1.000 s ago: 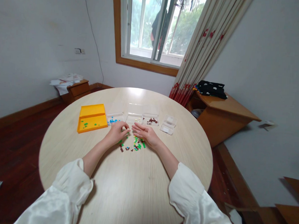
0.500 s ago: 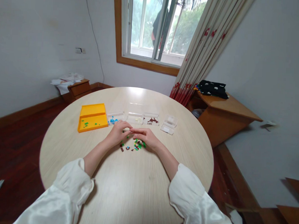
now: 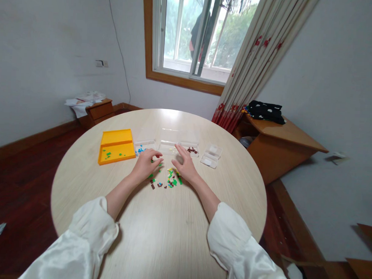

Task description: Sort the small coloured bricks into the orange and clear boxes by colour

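My left hand (image 3: 145,164) hovers at the left of a loose heap of small building bricks (image 3: 174,181), its fingers half curled and a gap between thumb and forefinger. My right hand (image 3: 185,166) is over the heap's far right side, fingers extended and thumb apart. Nothing shows in either hand. Green, brown, yellow, white and blue pieces make up the heap. Two brown bricks (image 3: 152,186) lie at its near left. Some pieces are partly hidden beneath my hands.
Left on the round table (image 3: 169,233) is an open yellow case (image 3: 117,161) with several green bricks. Behind my hands stand clear boxes with blue bricks (image 3: 140,149), pale pieces and brown bricks (image 3: 192,150). A small clear lidded box (image 3: 210,157) lies open at right.
My hands were touching at the fingertips; now they are apart. My right hand has drawn back rightward and its fingers have lifted and spread. The view has shifted slightly.
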Demonstrator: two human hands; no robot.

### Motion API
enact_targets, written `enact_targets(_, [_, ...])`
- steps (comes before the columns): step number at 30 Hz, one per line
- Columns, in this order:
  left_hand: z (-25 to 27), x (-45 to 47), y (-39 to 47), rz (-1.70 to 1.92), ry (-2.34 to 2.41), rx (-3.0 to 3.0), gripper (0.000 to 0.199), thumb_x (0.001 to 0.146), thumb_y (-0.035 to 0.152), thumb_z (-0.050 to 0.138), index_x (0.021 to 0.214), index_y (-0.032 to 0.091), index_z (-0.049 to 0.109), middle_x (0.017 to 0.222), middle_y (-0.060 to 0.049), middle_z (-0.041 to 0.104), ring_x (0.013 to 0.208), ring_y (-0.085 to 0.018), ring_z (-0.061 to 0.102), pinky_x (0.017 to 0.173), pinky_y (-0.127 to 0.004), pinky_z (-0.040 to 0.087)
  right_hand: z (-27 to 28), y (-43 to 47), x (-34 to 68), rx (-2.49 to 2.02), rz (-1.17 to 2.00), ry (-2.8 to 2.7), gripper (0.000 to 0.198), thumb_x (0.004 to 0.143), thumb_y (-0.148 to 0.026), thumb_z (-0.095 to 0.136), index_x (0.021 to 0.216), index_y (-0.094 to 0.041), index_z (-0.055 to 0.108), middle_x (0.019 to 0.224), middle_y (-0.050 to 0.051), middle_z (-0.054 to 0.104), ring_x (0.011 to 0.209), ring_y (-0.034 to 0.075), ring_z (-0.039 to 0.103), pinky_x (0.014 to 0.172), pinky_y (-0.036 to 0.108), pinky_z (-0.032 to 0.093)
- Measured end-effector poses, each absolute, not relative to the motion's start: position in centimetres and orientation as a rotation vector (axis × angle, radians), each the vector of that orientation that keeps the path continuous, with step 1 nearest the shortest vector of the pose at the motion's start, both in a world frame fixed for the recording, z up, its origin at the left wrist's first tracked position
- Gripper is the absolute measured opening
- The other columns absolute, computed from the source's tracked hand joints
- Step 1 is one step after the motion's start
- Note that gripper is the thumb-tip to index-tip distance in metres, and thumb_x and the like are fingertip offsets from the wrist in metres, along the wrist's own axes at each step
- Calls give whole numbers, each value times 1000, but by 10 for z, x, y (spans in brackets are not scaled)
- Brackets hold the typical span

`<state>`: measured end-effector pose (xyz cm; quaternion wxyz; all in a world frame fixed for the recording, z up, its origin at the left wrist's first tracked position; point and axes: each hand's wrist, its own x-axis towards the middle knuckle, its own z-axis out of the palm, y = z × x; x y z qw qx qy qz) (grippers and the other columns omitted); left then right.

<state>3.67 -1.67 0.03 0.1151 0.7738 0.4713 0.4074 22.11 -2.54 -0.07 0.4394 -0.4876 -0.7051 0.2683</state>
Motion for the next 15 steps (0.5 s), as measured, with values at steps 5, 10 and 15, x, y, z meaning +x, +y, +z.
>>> enact_targets(5, [-1, 35, -15, 1134, 1470, 2246, 11, 77, 25, 58, 84, 19, 65, 82, -4, 66, 79, -19, 57, 77, -33, 44, -7, -24, 216, -1420, 435, -2061, 76, 73, -22, 59, 143, -23, 30, 153, 12, 21, 142, 30, 12, 109, 56, 7])
enact_targets(10, [-6, 32, -12, 1090, 1591, 2236, 16, 81, 24, 51, 85, 18, 65, 84, -6, 67, 81, -20, 58, 77, -35, 42, -4, -27, 219, -1388, 345, -2027, 56, 77, -21, 56, 132, -24, 47, 150, 10, 30, 140, 29, 17, 107, 55, 10])
enact_targets(15, [-7, 30, -11, 1059, 1672, 2232, 19, 81, 22, 48, 85, 18, 66, 88, -7, 68, 85, -22, 58, 79, -36, 42, 3, -34, 217, -1213, 399, -2078, 16, 80, -15, 53, 76, -19, 68, 101, 6, 70, 105, 21, 55, 98, 44, 25])
